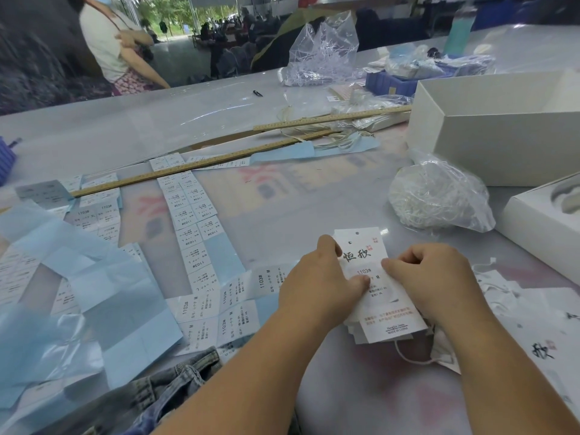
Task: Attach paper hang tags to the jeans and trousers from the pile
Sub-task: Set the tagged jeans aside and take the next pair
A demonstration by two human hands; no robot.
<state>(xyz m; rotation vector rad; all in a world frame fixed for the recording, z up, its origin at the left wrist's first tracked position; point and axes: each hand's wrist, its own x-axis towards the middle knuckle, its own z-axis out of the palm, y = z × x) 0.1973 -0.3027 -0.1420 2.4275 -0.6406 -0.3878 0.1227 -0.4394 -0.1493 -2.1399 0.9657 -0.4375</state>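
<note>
A white paper hang tag (365, 246) with black brush characters and a punched hole lies on top of a small stack of tags on the table. My left hand (320, 277) grips its left edge, thumb pressing on the printed size sticker. My right hand (436, 277) pinches the tag's right side with curled fingers. A pair of blue jeans (169, 387) lies at the table's near edge, below my left forearm. A white string loop (411, 359) trails out from under the stack.
Sheets of size stickers (194, 221) on blue backing (110, 309) cover the left. Two wooden rulers (201, 166) cross the middle. A clear bag of strings (439, 199) and white boxes (489, 133) stand right. A person (110, 42) stands beyond the table.
</note>
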